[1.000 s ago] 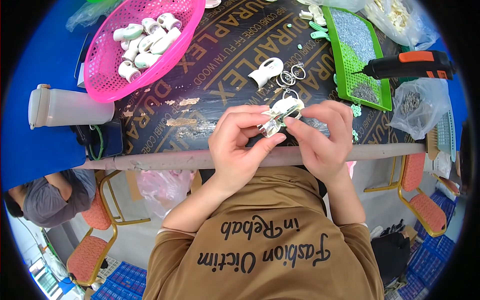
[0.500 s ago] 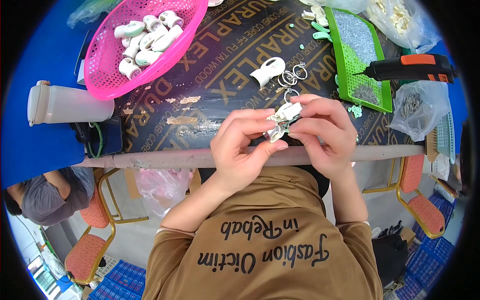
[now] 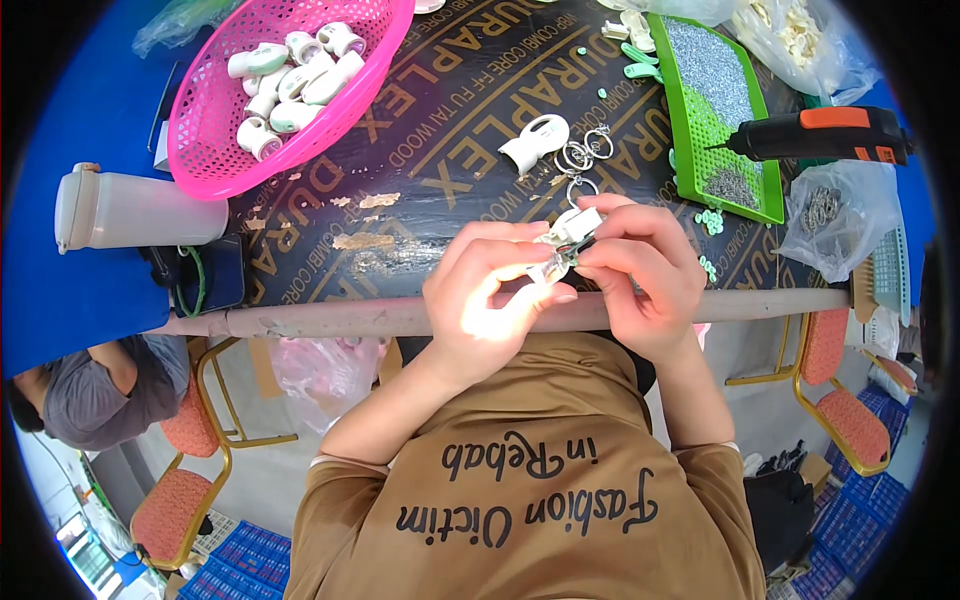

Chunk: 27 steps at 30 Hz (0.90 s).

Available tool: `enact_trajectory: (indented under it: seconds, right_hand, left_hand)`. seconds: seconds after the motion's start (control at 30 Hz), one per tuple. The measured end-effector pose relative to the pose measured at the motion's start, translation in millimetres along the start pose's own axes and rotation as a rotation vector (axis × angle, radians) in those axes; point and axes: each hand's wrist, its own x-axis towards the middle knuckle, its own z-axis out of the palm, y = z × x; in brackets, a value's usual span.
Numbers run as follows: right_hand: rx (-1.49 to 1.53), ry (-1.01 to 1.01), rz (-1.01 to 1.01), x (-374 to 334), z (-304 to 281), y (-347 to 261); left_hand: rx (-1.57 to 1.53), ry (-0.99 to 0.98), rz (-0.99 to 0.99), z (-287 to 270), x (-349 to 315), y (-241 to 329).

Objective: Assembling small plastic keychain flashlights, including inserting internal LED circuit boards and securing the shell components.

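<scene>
Just above the table's near edge, both hands hold a small white plastic keychain casing (image 3: 577,226) with a clear, shiny end. My left hand (image 3: 472,305) pinches the clear end between thumb and fingers, and a bright patch of light lies on its palm. My right hand (image 3: 650,275) grips the casing's other side, its fingertips at a thin dark part whose kind is too small to tell. From the casing's far end sticks a metal key ring (image 3: 582,188). Beyond it lie a white casing with a looped end (image 3: 536,143) and more key rings (image 3: 598,143).
A pink basket (image 3: 190,165) of white casings stands far left, near a translucent jug (image 3: 145,208). At right, a black-and-orange electric screwdriver (image 3: 820,134) rests over a green tray (image 3: 688,165) of small metal parts. Plastic bags (image 3: 845,215) and pale green pieces (image 3: 710,220) lie around it.
A bright patch of light has appeared on my left palm. The casing has tilted slightly between my fingers; both hands stay in nearly the same place.
</scene>
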Motion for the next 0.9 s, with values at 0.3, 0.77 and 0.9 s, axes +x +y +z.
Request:
enact_trajectory:
  seconds: [0.3,0.77,0.9]
  right_hand:
    - [0.026,0.008,0.009,-1.1,-0.8,1.5]
    - [0.086,0.014,0.023,-1.3,-0.7,0.7]
    - [0.034,0.024,0.019,-0.6,-0.1,-1.1]
  left_hand:
    - [-0.167,0.034,-0.033,3.2,-4.4,-4.5]
    - [-0.181,0.035,-0.032,4.0,-4.2,-3.0]
    - [0.073,0.003,0.08,-1.2,1.8,1.7]
